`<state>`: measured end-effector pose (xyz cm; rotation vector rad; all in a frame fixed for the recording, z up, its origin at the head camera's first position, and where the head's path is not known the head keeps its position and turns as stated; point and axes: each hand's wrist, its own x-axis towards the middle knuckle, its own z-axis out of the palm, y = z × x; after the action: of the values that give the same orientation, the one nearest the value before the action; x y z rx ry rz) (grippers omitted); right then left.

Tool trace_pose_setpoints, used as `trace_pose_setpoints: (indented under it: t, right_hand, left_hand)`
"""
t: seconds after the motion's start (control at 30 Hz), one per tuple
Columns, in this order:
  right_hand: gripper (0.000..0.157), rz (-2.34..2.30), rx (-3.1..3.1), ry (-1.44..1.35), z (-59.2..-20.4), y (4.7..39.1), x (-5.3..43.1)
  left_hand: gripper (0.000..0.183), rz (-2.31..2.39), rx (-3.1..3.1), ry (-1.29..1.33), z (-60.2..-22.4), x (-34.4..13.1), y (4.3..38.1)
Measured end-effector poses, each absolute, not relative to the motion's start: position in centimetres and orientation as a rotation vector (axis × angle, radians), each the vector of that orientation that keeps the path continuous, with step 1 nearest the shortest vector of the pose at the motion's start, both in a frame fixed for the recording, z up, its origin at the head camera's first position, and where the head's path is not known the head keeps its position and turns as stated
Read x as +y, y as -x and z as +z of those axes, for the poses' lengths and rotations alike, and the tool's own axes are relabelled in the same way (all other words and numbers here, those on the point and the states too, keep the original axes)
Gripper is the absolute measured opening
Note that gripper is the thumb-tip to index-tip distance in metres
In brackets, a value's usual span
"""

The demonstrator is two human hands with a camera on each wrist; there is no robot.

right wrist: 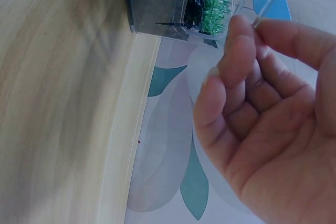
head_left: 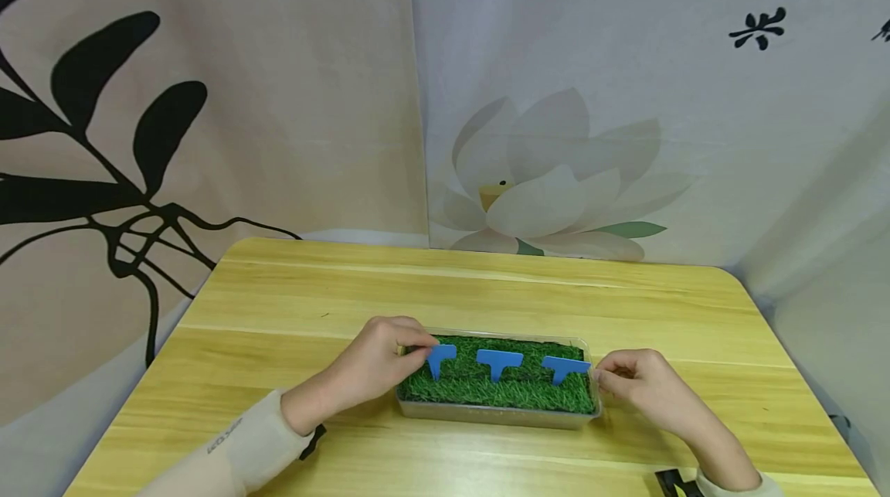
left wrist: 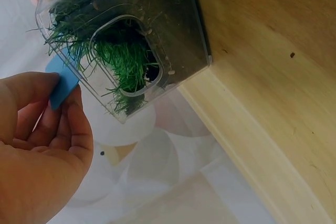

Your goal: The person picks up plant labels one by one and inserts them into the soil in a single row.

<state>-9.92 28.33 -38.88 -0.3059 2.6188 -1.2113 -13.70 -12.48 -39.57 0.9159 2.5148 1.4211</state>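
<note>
A clear plastic box (head_left: 487, 413) filled with green artificial grass (head_left: 501, 396) sits on the table. Three blue T-shaped plant labels stand in the grass: a left one (head_left: 443, 352), a middle one (head_left: 499, 359) and a right one (head_left: 565, 365). My left hand (head_left: 378, 358) pinches the left label by its top bar between thumb and forefinger; in the left wrist view this label (left wrist: 64, 85) shows beside the box's end. At the box's right end, my right hand (head_left: 647, 385) pinches the rim, as the right wrist view shows, where the thumb and forefinger (right wrist: 240, 45) meet at the clear edge.
The box stands near the middle of a light wooden table (head_left: 334, 288) with rounded far corners. Behind the table hangs a pale curtain (head_left: 313, 95) printed with dark leaves and a lotus flower. Black straps (head_left: 313, 443) sit at both wrists.
</note>
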Motion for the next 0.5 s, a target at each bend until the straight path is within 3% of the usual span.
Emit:
trace_pose_setpoints:
  t: [0.5]
  right_hand:
    - [0.015,-1.214,2.594,0.292,-38.98,10.08,28.45]
  left_hand:
    - [0.021,1.343,2.516,-0.964,-39.27,-11.98,13.80]
